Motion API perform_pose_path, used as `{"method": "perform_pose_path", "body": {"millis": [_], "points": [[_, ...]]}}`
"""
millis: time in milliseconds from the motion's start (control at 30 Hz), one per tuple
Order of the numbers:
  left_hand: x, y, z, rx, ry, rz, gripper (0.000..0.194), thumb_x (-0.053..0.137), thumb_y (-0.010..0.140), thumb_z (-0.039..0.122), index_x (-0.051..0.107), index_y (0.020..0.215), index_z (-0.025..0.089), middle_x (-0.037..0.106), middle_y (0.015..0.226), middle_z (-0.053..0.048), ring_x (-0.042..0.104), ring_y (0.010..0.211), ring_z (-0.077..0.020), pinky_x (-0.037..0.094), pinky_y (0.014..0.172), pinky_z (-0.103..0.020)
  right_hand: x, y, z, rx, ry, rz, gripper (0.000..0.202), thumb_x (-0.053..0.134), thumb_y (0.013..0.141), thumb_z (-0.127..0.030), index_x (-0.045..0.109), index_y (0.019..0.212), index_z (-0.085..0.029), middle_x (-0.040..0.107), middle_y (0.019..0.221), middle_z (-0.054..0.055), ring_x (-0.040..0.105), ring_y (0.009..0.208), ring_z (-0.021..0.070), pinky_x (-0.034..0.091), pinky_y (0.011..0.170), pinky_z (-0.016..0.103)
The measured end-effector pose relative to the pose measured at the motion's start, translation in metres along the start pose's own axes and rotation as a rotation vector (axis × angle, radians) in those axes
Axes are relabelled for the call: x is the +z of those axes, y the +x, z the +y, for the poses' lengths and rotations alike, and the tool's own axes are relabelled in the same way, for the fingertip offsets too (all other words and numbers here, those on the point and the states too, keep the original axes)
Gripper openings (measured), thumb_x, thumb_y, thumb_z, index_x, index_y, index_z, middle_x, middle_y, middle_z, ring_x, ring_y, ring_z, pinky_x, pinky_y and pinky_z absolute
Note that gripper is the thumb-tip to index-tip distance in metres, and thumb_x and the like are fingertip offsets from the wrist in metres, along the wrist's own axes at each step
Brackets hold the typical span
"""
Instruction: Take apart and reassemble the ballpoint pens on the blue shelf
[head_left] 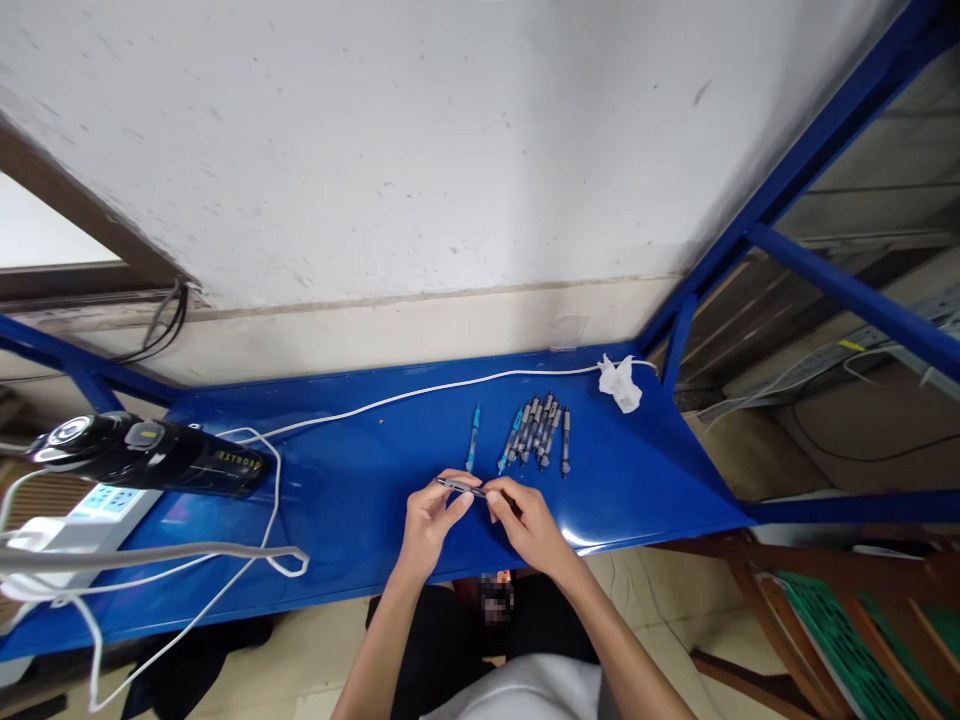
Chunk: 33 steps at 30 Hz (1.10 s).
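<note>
Both of my hands grip one dark grey pen (457,486) above the front part of the blue table. My left hand (433,515) pinches its left portion between thumb and fingers. At the pen's right end, my right hand (521,512) closes thumb and fingertips on the tip. Just beyond my hands a blue pen (474,438) lies alone on the table. To its right is a bunch of several pens (538,428), mostly grey, with a blue pen (511,440) at its left side. A single grey pen (566,442) lies beside the bunch on the right.
A crumpled white tissue (621,383) lies at the back right of the blue table (337,480). A black bottle (187,456) and a white power strip (105,510) with tangled cables stand at the left. A white cable (420,390) runs along the back, below the wall.
</note>
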<state>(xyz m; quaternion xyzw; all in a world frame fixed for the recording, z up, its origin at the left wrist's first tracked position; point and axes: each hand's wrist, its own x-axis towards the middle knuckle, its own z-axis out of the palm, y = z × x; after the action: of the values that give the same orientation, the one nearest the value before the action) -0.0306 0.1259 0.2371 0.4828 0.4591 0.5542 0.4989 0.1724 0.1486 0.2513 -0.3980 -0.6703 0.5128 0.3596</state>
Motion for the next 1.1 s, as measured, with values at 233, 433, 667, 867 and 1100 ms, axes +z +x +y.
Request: {"method": "perform_pose_path", "body": {"millis": [233, 433, 667, 867, 1100], "points": [[0.0, 0.0, -0.001, -0.019, -0.026, 0.016, 0.018, 0.082, 0.099, 0.033, 0.088, 0.11, 0.021, 0.078, 0.114, -0.012, 0.073, 0.112, -0.0295, 0.056, 0.104, -0.041, -0.001, -0.001, -0.003, 0.006, 0.012, 0.007, 0.026, 0.059, 0.114, -0.045, 0.068, 0.103, -0.023, 0.068, 0.087, -0.001, 0.063, 0.078, 0.0159, 0.046, 0.076, 0.028], [-0.001, -0.001, -0.004, -0.021, -0.011, 0.032, 0.018, 0.084, 0.097, 0.035, 0.089, 0.107, 0.021, 0.08, 0.112, -0.013, 0.073, 0.113, -0.0309, 0.057, 0.102, -0.043, -0.004, 0.001, -0.008, 0.008, 0.001, -0.046, 0.04, 0.048, 0.118, -0.05, 0.067, 0.094, -0.023, 0.066, 0.08, -0.002, 0.063, 0.076, 0.0157, 0.045, 0.078, 0.028], [-0.001, -0.001, -0.007, -0.027, -0.017, 0.039, 0.022, 0.082, 0.099, 0.037, 0.088, 0.11, 0.02, 0.08, 0.116, -0.014, 0.074, 0.115, -0.0308, 0.057, 0.106, -0.044, -0.001, 0.0, -0.001, 0.024, 0.023, -0.007, 0.027, 0.061, 0.112, -0.05, 0.069, 0.11, -0.024, 0.07, 0.085, -0.001, 0.061, 0.073, 0.0156, 0.044, 0.072, 0.028], [0.0, 0.0, -0.011, -0.058, -0.057, 0.103, 0.023, 0.087, 0.095, 0.039, 0.087, 0.107, 0.019, 0.08, 0.117, -0.012, 0.075, 0.112, -0.0287, 0.058, 0.103, -0.04, 0.001, 0.001, -0.001, -0.003, -0.023, 0.057, 0.029, 0.063, 0.111, -0.048, 0.07, 0.101, -0.023, 0.07, 0.089, 0.001, 0.062, 0.079, 0.0174, 0.045, 0.076, 0.029], [-0.001, 0.001, -0.011, -0.076, -0.02, 0.123, 0.02, 0.087, 0.095, 0.037, 0.086, 0.103, 0.019, 0.079, 0.113, -0.01, 0.074, 0.107, -0.0256, 0.058, 0.096, -0.034, -0.004, 0.0, -0.003, 0.044, -0.002, -0.022, 0.039, 0.054, 0.115, -0.054, 0.073, 0.101, -0.022, 0.068, 0.084, -0.001, 0.061, 0.076, 0.0165, 0.044, 0.075, 0.029]]}}
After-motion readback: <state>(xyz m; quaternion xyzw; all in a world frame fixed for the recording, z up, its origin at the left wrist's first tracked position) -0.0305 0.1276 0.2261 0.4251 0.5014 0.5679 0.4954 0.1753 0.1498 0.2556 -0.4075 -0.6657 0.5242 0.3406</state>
